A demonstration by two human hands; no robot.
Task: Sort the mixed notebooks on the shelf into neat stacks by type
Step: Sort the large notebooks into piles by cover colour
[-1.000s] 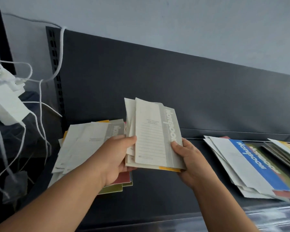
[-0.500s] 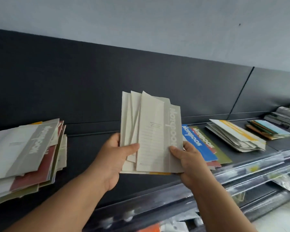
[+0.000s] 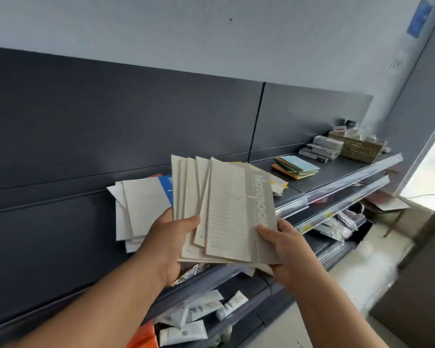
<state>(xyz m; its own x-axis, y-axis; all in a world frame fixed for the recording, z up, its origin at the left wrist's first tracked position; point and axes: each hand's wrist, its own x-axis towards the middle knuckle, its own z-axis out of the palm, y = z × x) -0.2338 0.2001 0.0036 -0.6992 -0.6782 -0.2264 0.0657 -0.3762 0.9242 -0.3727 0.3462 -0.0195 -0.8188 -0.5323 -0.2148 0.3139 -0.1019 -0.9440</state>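
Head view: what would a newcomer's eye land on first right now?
A fan of grey notebooks fills the centre, held at its lower edge by the left hand and right hand. Behind it on the shelf lies a loose white pile, with a teal-topped stack farther right.

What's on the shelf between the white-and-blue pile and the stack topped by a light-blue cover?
Head view: a white-and-yellow notebook pile, mostly hidden behind the held grey notebooks.
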